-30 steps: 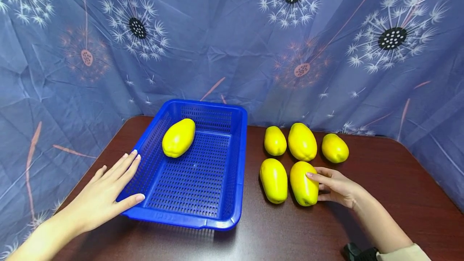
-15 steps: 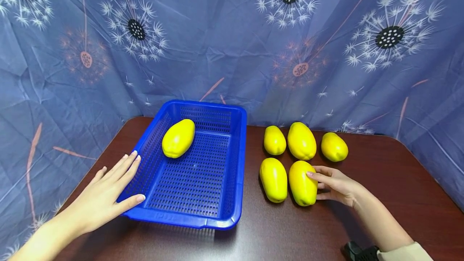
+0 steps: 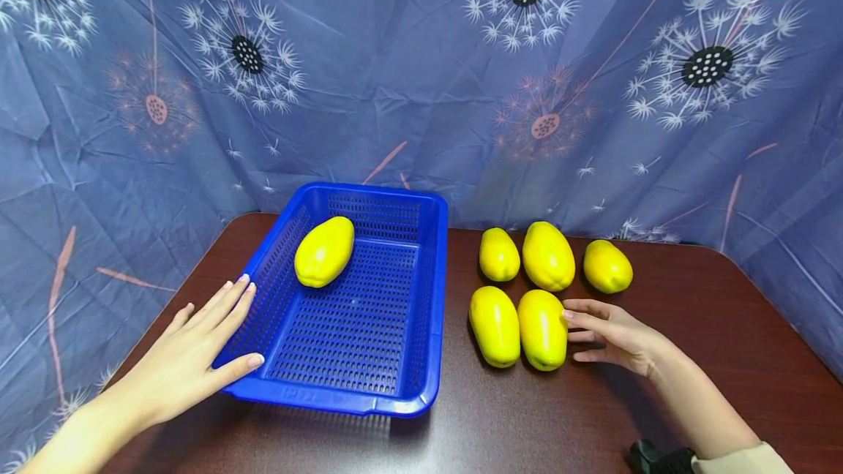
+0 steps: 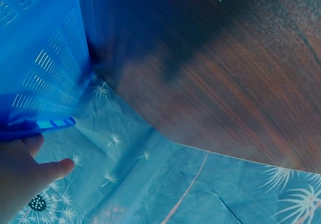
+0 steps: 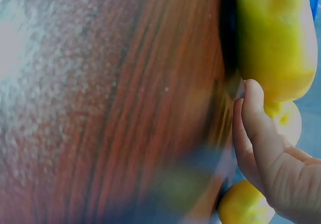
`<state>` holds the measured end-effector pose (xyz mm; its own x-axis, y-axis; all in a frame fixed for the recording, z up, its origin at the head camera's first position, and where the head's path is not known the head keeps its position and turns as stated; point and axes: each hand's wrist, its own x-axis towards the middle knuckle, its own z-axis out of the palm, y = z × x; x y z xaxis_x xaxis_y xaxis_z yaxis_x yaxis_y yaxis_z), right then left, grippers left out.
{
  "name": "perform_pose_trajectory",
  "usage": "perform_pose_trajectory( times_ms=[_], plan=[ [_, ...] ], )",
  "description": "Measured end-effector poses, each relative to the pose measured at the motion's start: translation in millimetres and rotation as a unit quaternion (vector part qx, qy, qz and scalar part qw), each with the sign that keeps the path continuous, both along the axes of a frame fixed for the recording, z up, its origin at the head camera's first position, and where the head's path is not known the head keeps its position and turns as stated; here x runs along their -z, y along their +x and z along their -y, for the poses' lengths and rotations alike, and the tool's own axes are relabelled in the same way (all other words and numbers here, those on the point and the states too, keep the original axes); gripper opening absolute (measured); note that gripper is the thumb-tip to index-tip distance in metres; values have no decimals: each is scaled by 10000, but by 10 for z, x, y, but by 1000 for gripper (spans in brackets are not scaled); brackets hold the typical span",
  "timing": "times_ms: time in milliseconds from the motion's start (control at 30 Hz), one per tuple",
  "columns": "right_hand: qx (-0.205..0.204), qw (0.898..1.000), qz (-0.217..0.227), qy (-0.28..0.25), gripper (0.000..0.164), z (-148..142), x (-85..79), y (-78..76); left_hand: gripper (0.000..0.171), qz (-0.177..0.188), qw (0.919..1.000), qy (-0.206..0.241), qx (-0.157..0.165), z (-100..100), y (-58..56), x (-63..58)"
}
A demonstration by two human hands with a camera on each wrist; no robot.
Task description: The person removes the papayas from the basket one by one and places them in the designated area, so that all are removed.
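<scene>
In the head view, my left hand point(image 3: 187, 353) lies with fingers spread on the left rim of a blue plastic basket point(image 3: 431, 357). One yellow papaya point(image 3: 325, 251) lies inside it, toward the back left. My right hand point(image 3: 619, 335) is beside the right papaya of the front pair point(image 3: 543, 330), fingers extended, fingertips right at its right side. That papaya lies close against the left front papaya point(image 3: 495, 326). The right wrist view shows the hand point(image 5: 273, 158) with fingers loosely extended below a papaya point(image 5: 276, 43) with a green stem end.
Behind the front pair lie three more papayas: a small one point(image 3: 499, 255), a larger one point(image 3: 549, 257) and one at the right point(image 3: 607, 267). All rest on a dark brown table point(image 3: 711, 342). A blue dandelion-print cloth point(image 3: 408, 93) hangs behind and at the sides.
The right front papaya has shifted slightly left, up against its neighbour. My right hand's fingers have loosened from around it to its right side. The left hand and basket have stayed put.
</scene>
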<state>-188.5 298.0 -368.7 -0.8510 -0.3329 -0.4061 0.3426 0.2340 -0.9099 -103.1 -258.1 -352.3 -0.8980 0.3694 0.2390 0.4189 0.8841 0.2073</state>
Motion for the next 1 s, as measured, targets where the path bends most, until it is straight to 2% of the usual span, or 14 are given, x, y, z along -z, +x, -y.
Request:
perform_pose_trajectory(
  times_ms=[233, 433, 500, 800, 1000],
  plan=[
    [10, 9999, -104, -74, 57, -81, -67, 6, 84, -65, 10000, 24, 12, -3, 4, 6],
    [72, 9993, -262, -252, 25, -192, -242, -20, 84, -81, 10000, 32, 23, -2, 3, 3],
    [102, 9989, -311, -336, 19, -212, -309, -38, 84, -64, 10000, 23, 19, 1, 3, 1],
    [153, 9958, -497, -752, 21, -112, -603, -151, 84, -41, 10000, -35, 1, 1, 5, -2],
    [138, 9959, -560, -696, 19, 80, -780, -247, 84, 9, 10000, -17, -10, -2, 9, -8]
  ],
)
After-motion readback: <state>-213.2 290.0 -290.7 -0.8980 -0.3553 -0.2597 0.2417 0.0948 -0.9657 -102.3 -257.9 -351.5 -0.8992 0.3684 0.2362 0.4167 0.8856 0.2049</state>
